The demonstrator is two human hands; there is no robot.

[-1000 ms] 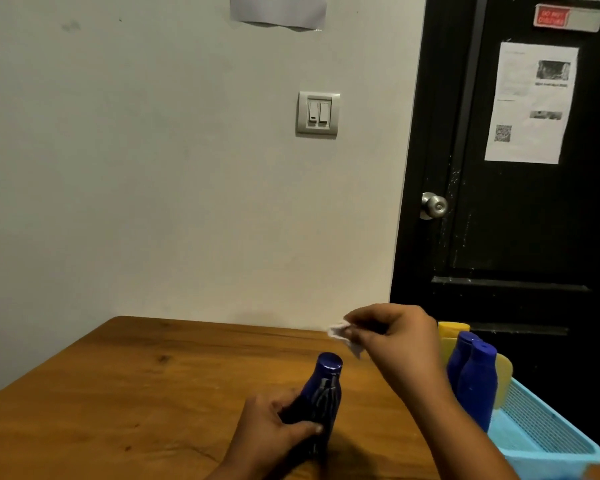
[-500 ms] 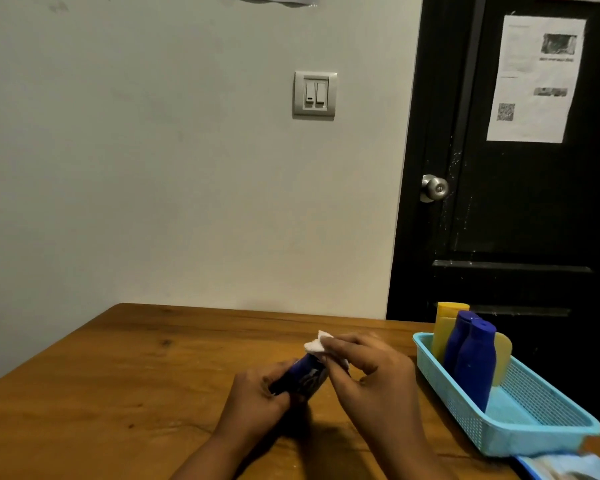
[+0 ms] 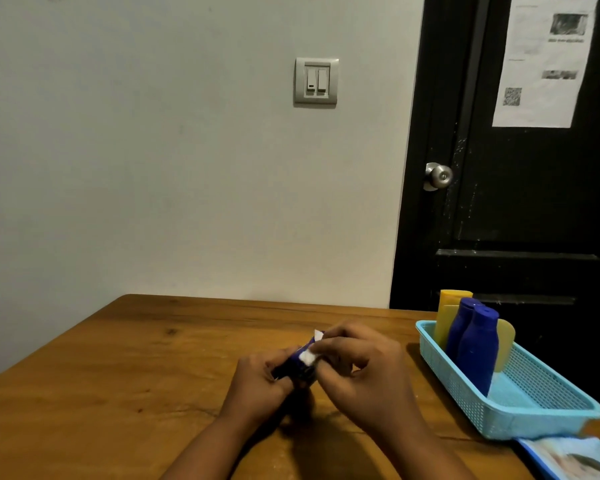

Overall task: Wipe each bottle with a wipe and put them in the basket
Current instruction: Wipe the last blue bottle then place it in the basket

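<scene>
The table (image 3: 118, 375) is varnished wood with visible grain and a soft sheen; the wall (image 3: 153, 168) is matt paint. The basket (image 3: 520, 410) is perforated light-blue plastic, the blue bottles (image 3: 477, 348) in it and the held bottle (image 3: 293, 367) smooth plastic, the wipe (image 3: 307, 356) soft and matt. The knob (image 3: 439, 176) is brushed metal on a scuffed black-painted door (image 3: 516, 202).

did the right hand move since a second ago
Yes. The right hand with the wipe has come down and left, away from the basket, onto the bottle.
</scene>
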